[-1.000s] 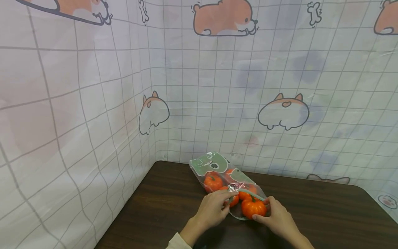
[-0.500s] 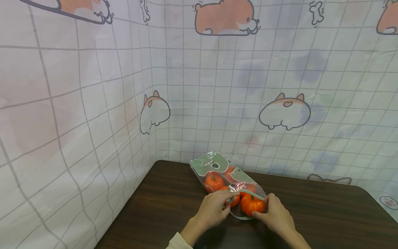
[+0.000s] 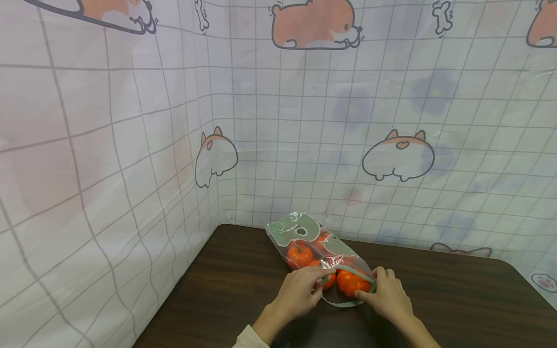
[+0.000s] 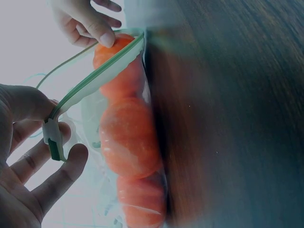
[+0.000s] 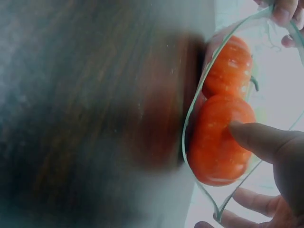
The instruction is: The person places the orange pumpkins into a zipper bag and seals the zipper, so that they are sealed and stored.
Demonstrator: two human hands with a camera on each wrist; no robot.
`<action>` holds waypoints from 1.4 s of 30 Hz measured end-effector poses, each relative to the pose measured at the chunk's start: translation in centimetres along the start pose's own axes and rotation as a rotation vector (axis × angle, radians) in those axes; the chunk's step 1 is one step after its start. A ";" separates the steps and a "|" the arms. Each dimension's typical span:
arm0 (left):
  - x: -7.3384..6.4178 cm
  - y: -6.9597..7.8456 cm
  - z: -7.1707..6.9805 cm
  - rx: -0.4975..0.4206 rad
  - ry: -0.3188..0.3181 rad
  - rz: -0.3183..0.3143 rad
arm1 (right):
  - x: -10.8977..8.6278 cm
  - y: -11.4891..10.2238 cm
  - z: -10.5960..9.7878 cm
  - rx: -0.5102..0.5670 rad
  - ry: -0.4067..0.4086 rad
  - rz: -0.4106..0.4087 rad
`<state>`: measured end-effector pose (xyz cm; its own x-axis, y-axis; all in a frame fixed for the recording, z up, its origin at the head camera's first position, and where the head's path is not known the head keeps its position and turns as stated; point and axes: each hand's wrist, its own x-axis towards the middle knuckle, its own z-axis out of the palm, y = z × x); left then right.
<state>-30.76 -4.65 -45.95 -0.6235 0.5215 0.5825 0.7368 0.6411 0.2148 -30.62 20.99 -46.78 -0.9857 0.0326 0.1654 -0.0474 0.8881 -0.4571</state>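
Observation:
A clear zip bag [image 3: 289,229] with a green cartoon print lies on the table, its mouth toward me, with several small orange pumpkins inside. My left hand [image 3: 300,290] pinches the left side of the mouth, near the white and green slider [image 4: 50,130] on the zip strip. At the right side of the opening, my right hand [image 3: 389,297] has its thumb against the frontmost pumpkin [image 5: 216,152], which sits just within the rim. The other fingers [image 5: 256,202] of that hand extend outside the bag by the corner of the mouth. Behind that pumpkin, another pumpkin [image 5: 230,66] shows its green stem.
The dark wooden table [image 3: 226,280] has its back edge along a white grid-patterned cloth wall [image 3: 300,145] printed with cartoon dogs. A second cloth side [image 3: 109,193] borders the table on the left.
The frontmost pumpkin has moved deeper into the bag, away from me, and the rim now crosses over it. My right fingers have shifted from its side to the mouth's corner. My left hand stays put.

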 end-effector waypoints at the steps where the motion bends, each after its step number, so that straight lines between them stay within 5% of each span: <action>1: 0.0 0.0 0.0 0.001 0.000 0.002 | 0.1 0.1 0.0 -0.001 -0.003 0.002; 26: -0.2 0.0 0.2 -0.008 -0.028 0.024 | 1.5 0.9 0.3 0.009 -0.007 0.060; 42: 0.0 1.7 0.6 0.012 -0.069 0.151 | 2.7 3.2 -0.5 0.066 0.044 0.044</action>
<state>-29.64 -3.28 -46.03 -0.5230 0.6497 0.5517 0.8204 0.5592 0.1193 -33.31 24.13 -47.37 -0.9790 0.0925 0.1815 -0.0160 0.8533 -0.5211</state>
